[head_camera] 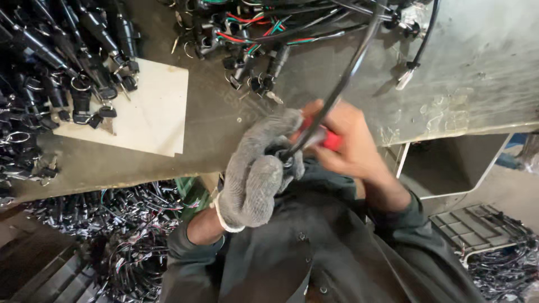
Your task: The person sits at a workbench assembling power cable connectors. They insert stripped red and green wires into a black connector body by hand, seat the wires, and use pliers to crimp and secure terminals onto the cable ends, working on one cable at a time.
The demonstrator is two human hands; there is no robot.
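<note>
My left hand (255, 171) wears a grey knit glove and grips a small black part at the end of a black cable (348, 73), close to my chest. The cable arcs up and away over the bench to the top of the view. My bare right hand (345, 143) is closed on a red-handled tool (325, 137) whose tip meets the black part between both hands. The part itself is mostly hidden by the glove fingers.
The grey metal workbench (477, 62) carries a white sheet (154, 106), a heap of black key switches (62, 62) at left, and wired switches with red and green leads (252, 33) at top. More wire bundles (123, 235) lie below left; a crate (477, 224) sits right.
</note>
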